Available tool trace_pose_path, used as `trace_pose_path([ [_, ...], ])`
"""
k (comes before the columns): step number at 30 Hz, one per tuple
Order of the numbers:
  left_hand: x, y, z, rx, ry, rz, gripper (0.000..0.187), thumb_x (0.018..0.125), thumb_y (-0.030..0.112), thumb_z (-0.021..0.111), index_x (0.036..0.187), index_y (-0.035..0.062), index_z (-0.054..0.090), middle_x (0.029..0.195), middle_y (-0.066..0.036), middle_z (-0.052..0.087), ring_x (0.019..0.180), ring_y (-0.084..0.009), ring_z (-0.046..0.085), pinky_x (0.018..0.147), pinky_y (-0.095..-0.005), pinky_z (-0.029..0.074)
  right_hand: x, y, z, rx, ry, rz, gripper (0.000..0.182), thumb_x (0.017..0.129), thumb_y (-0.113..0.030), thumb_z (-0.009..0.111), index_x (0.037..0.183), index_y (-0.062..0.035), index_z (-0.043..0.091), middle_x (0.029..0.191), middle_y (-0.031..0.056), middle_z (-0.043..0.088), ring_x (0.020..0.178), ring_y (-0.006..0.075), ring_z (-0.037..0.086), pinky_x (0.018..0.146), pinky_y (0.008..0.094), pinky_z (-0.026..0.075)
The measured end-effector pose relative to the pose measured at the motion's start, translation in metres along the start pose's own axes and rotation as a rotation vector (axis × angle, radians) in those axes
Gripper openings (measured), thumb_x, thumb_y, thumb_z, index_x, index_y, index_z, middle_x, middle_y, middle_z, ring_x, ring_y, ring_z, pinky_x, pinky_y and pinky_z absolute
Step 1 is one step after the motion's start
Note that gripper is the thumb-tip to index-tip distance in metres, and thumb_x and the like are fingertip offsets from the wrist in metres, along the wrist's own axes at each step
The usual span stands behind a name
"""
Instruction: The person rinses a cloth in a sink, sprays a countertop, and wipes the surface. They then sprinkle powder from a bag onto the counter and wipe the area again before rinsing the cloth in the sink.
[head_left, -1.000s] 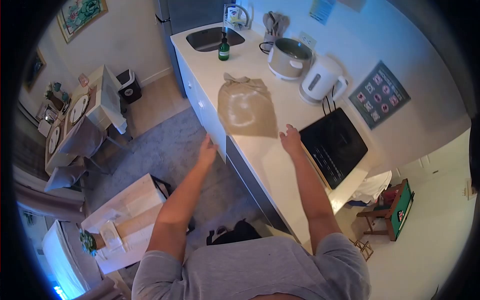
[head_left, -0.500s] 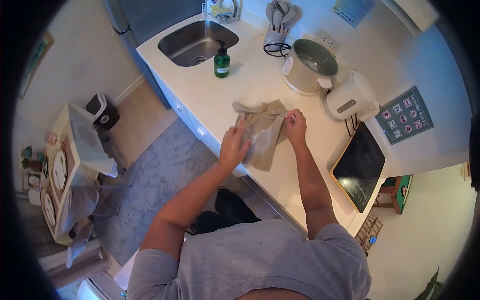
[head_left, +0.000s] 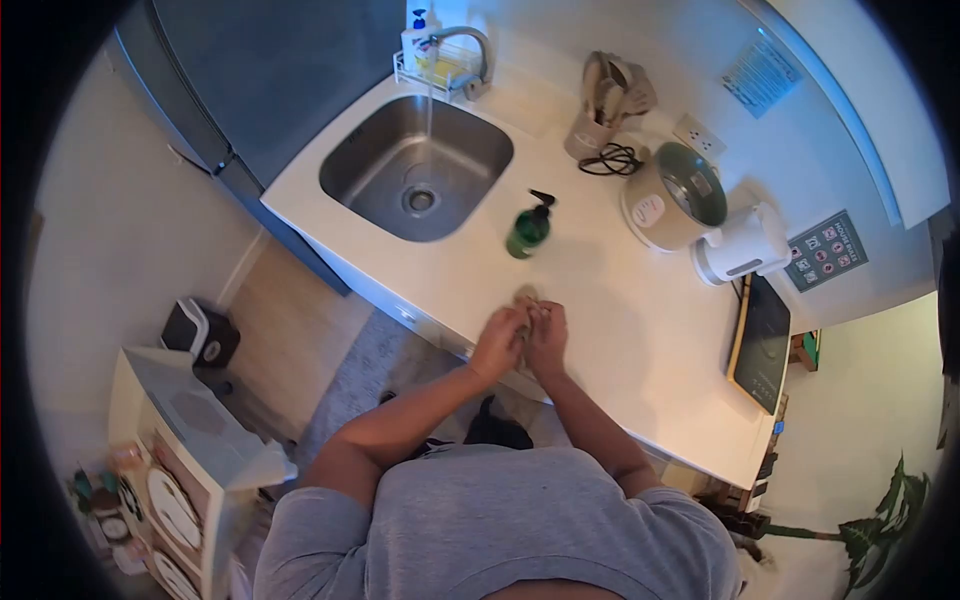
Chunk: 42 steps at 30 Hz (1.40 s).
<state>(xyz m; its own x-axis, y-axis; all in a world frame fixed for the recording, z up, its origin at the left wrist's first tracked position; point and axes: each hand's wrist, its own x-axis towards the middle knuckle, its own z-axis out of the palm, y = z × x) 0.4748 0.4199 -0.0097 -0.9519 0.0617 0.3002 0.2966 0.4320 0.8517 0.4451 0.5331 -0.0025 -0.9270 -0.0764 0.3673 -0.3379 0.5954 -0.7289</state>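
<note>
A beige-grey cloth point(head_left: 526, 294) is bunched up between my two hands, and only a small part of it shows. My left hand point(head_left: 499, 343) grips it from the left, with the fingers closed. Close beside it, my right hand point(head_left: 547, 338) is closed on the cloth's other side. Both hands are over the front edge of the white counter point(head_left: 610, 340). A green pump bottle point(head_left: 528, 232) stands on the counter just beyond them.
Water runs from the tap point(head_left: 470, 42) into the steel sink point(head_left: 420, 180). Along the wall are a utensil holder point(head_left: 590, 135), an electric cooking pot point(head_left: 655, 205), a white kettle point(head_left: 740, 245) and a black cooktop point(head_left: 762, 340). A fridge point(head_left: 280, 80) stands left of the sink.
The cloth, spread on the counter before, is now gathered between my hands. My hands have come together, and the view has turned toward the sink.
</note>
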Motion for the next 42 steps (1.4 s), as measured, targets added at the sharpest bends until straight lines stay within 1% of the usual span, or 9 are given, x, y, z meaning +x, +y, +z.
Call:
trace_pose_path([
  [17, 0.326, -0.241, -0.252, -1.142, 0.200, -0.689, 0.039, 0.086, 0.016, 0.048, 0.121, 0.0004, 0.044, 0.107, -0.012, 0.056, 0.096, -0.0210, 0.056, 0.081, -0.0328, 0.047, 0.379, 0.002, 0.347, 0.707, -0.147, 0.662, 0.021, 0.082, -0.019, 0.054, 0.094, -0.0029, 0.060, 0.079, 0.0115, 0.059, 0.076, 0.0151, 0.056, 0.066, 0.0308, 0.045],
  [19, 0.333, -0.258, -0.254, -1.148, 0.220, -0.695, 0.042, 0.085, 0.012, 0.049, 0.124, -0.0006, 0.041, 0.107, -0.012, 0.056, 0.094, -0.0211, 0.057, 0.079, -0.0322, 0.048, 0.391, 0.015, 0.357, -0.044, -0.454, -0.186, 0.022, 0.081, -0.020, 0.054, 0.094, -0.0034, 0.062, 0.076, 0.0129, 0.059, 0.074, 0.0155, 0.059, 0.063, 0.0333, 0.046],
  [23, 0.335, -0.278, -0.257, -1.296, 0.232, -0.781, 0.033, 0.086, 0.019, 0.048, 0.115, 0.0043, 0.048, 0.105, -0.009, 0.056, 0.093, -0.0188, 0.056, 0.078, -0.0315, 0.048, 0.410, -0.004, 0.356, -0.460, -0.572, -0.284, 0.019, 0.077, -0.021, 0.061, 0.085, -0.0033, 0.063, 0.068, 0.0099, 0.057, 0.066, 0.0130, 0.056, 0.060, 0.0306, 0.045],
  [25, 0.338, -0.289, -0.247, -1.429, 0.155, -0.860, 0.029, 0.086, 0.022, 0.047, 0.110, 0.0061, 0.051, 0.104, -0.007, 0.056, 0.093, -0.0180, 0.056, 0.077, -0.0313, 0.049, 0.401, -0.038, 0.336, 0.042, -0.277, 0.396, 0.018, 0.074, -0.020, 0.065, 0.077, -0.0030, 0.060, 0.063, 0.0053, 0.055, 0.062, 0.0105, 0.053, 0.058, 0.0272, 0.043],
  [29, 0.350, -0.331, -0.189, -1.488, -0.125, -0.872, 0.029, 0.085, 0.029, 0.047, 0.103, 0.0076, 0.053, 0.099, -0.006, 0.057, 0.087, -0.0177, 0.058, 0.074, -0.0319, 0.049, 0.354, -0.058, 0.306, 0.590, -0.102, 0.511, 0.020, 0.073, -0.019, 0.067, 0.067, -0.0031, 0.056, 0.061, 0.0031, 0.052, 0.061, 0.0076, 0.050, 0.054, 0.0263, 0.041],
  [32, 0.351, -0.330, -0.170, -1.394, -0.241, -0.926, 0.031, 0.084, 0.031, 0.049, 0.103, 0.0065, 0.052, 0.098, -0.007, 0.057, 0.084, -0.0184, 0.058, 0.072, -0.0319, 0.049, 0.334, -0.082, 0.322, 0.063, 0.169, 0.040, 0.025, 0.069, -0.019, 0.067, 0.057, -0.0019, 0.054, 0.060, 0.0130, 0.053, 0.052, 0.0245, 0.053, 0.049, 0.0337, 0.040],
  [37, 0.350, -0.291, -0.184, -1.106, -0.152, -1.062, 0.029, 0.084, 0.032, 0.050, 0.098, 0.0072, 0.054, 0.094, -0.007, 0.058, 0.080, -0.0184, 0.059, 0.068, -0.0318, 0.049, 0.361, -0.035, 0.333, -0.011, 0.142, 0.497, 0.019, 0.068, -0.021, 0.061, 0.064, -0.0018, 0.061, 0.067, 0.0208, 0.057, 0.069, 0.0380, 0.058, 0.063, 0.0437, 0.046],
  [40, 0.350, -0.392, -0.159, -1.306, -0.246, -1.036, 0.027, 0.084, 0.030, 0.049, 0.097, 0.0068, 0.055, 0.090, -0.007, 0.058, 0.079, -0.0183, 0.059, 0.066, -0.0315, 0.049, 0.340, -0.028, 0.365, 0.023, 0.327, 0.284, 0.019, 0.070, -0.020, 0.060, 0.065, -0.0015, 0.059, 0.060, 0.0201, 0.057, 0.057, 0.0321, 0.059, 0.053, 0.0379, 0.045],
  [42, 0.328, -0.539, -0.081, -1.375, -0.507, -0.253, 0.029, 0.085, 0.030, 0.048, 0.098, 0.0061, 0.056, 0.089, -0.007, 0.059, 0.081, -0.0197, 0.058, 0.067, -0.0328, 0.048, 0.333, -0.023, 0.368, -0.099, 0.289, 0.366, 0.017, 0.070, -0.019, 0.060, 0.065, -0.0019, 0.059, 0.060, 0.0180, 0.058, 0.058, 0.0284, 0.060, 0.054, 0.0373, 0.045],
])
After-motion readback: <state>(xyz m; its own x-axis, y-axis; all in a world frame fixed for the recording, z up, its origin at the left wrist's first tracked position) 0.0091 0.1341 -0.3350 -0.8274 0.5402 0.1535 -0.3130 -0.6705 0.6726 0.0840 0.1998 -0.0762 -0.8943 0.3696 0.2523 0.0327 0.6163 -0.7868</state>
